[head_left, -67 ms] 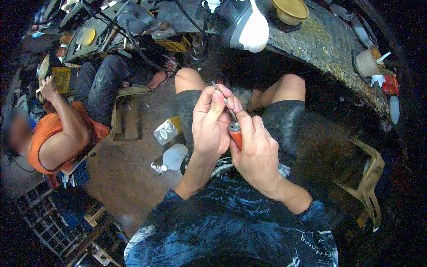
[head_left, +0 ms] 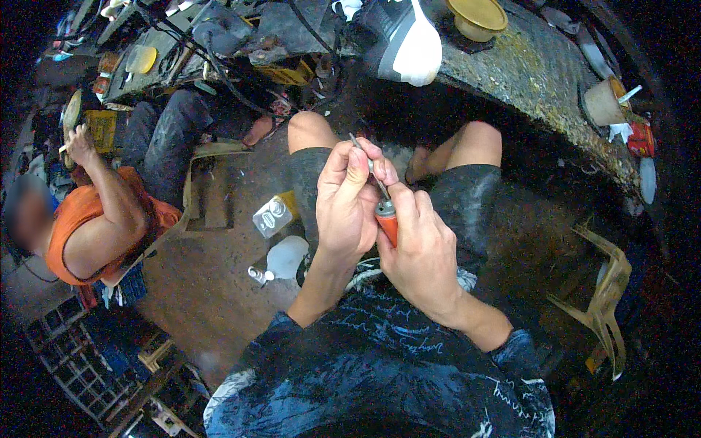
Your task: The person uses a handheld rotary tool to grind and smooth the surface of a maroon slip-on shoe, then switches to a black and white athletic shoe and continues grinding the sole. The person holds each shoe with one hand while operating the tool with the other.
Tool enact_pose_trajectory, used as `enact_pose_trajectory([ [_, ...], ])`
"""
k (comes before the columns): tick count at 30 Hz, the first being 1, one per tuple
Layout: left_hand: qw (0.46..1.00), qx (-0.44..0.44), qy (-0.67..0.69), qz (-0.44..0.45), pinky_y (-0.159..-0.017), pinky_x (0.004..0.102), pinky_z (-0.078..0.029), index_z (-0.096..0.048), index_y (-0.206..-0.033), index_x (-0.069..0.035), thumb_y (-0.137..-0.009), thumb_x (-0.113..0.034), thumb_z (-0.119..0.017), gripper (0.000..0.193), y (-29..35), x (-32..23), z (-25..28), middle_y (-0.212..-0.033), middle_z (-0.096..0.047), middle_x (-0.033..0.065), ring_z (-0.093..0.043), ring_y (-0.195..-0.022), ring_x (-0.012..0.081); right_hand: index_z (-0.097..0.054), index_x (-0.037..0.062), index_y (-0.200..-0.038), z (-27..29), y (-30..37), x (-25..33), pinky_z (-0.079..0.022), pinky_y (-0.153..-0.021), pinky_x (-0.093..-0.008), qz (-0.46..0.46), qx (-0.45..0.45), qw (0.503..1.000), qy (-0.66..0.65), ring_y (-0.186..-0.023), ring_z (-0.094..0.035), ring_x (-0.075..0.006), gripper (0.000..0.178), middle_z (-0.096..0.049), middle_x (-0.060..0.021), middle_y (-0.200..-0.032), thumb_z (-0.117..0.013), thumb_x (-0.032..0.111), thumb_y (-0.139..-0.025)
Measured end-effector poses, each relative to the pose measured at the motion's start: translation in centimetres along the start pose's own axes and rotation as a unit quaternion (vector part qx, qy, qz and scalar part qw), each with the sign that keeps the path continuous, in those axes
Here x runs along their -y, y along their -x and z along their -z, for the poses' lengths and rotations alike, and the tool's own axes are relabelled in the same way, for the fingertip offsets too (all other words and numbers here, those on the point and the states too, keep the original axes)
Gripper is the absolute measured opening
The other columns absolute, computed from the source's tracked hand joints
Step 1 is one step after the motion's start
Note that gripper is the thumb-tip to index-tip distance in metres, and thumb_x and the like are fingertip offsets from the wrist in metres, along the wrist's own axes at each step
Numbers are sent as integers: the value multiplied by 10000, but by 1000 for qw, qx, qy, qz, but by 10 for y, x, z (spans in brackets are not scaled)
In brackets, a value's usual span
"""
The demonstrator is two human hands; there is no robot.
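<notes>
Above my lap, my left hand (head_left: 347, 193) pinches a thin, pointed metal piece (head_left: 355, 143) between thumb and fingers. Its tip sticks out past the fingertips. Close against it, my right hand (head_left: 423, 252) is closed round an orange cylinder with a grey metal end (head_left: 388, 223). The thin metal runs down toward that grey end, but I cannot tell whether the two are joined. My fingers hide much of both, and the cylinder's exact kind does not show.
Ahead runs a rough workbench (head_left: 537, 77) with a white-shaded lamp (head_left: 420, 55) and a yellow-lidded tub (head_left: 477, 18). Clear plastic bottles (head_left: 287, 255) lie on the floor to my left. A person in orange (head_left: 109, 226) sits further left. A beige plastic chair (head_left: 610, 306) stands right.
</notes>
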State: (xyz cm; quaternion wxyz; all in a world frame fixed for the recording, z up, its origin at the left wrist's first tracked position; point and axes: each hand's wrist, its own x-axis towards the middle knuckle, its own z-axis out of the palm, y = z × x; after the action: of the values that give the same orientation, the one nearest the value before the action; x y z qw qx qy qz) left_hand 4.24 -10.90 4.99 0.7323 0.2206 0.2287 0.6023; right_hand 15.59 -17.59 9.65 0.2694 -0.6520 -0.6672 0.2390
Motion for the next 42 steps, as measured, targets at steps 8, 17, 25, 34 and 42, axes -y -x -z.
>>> enact_pose_trajectory([
  [8,996,27,65,53,-961,382,-559,-645,-1300,2,-1197,-350,-525,386,-4,-1,2,-1051,-694,111,-669,-1007,219,-566,2,-1371,3,-1,-4,-613,-800,-541,-15,-6,999,-44,-985,-732,-485,576,-675,-240,-1137,-816,-2,-853],
  [17,991,41,88,92,-1114,429,-554,-653,-1367,-17,-1182,-268,-571,322,8,-2,7,-1214,-768,122,-713,-1187,244,-544,6,-1387,9,-8,-10,-622,-819,-562,12,-17,994,-109,-1012,-736,-505,544,-688,-263,-1189,-785,19,-899],
  [25,978,32,189,79,-1066,396,-529,-664,-1332,-107,-1192,-334,-543,293,5,-2,0,-923,-634,17,-608,-894,150,-560,25,-1403,19,-7,1,-633,-846,-545,29,1,998,-62,-1031,-733,-499,618,-691,-247,-1229,-810,-6,-838],
  [34,977,52,194,71,-1070,397,-508,-671,-1348,-152,-1191,-378,-539,305,10,-8,4,-841,-569,-19,-550,-780,121,-558,38,-1333,13,-5,4,-631,-824,-563,56,7,994,-98,-1026,-735,-506,569,-705,-257,-1185,-805,0,-822],
  [42,979,94,161,85,-1127,425,-526,-487,-1667,-81,-1181,-480,-496,629,13,-4,2,-1249,-752,66,-693,-1099,187,-529,26,-1348,26,-8,-2,-618,-843,-536,9,37,987,-159,-1043,-759,-487,561,-719,-266,-1232,-818,51,-867],
])
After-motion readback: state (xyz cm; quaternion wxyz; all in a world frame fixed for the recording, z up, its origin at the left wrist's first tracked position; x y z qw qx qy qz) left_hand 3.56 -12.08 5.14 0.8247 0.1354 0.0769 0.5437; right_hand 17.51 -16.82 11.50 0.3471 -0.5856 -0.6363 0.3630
